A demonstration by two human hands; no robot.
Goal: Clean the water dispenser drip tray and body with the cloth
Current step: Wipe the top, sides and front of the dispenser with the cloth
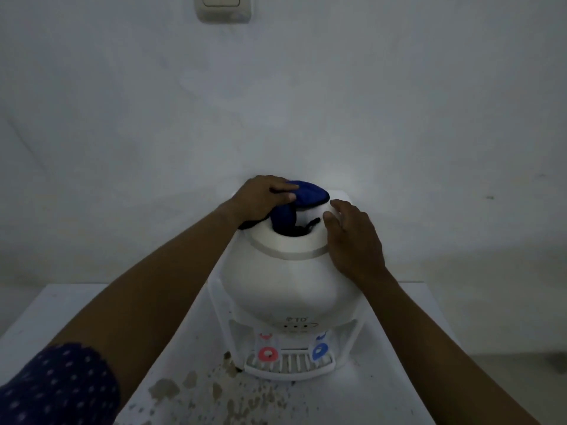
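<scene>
A white tabletop water dispenser [285,286] stands in the middle of the view, seen from above. Its drip tray [290,365] juts out at the front, below a red tap [268,354] and a blue tap [320,352]. My left hand [260,197] grips a blue cloth [306,194] at the far left rim of the top opening, and part of the cloth hangs into the opening. My right hand [352,237] rests on the right shoulder of the body, its fingers lying along the top collar.
The dispenser sits on a white table [61,308] with chipped, stained patches [190,391] near its front. A white wall rises close behind, with a wall switch [222,7] at the top. The scene is dim.
</scene>
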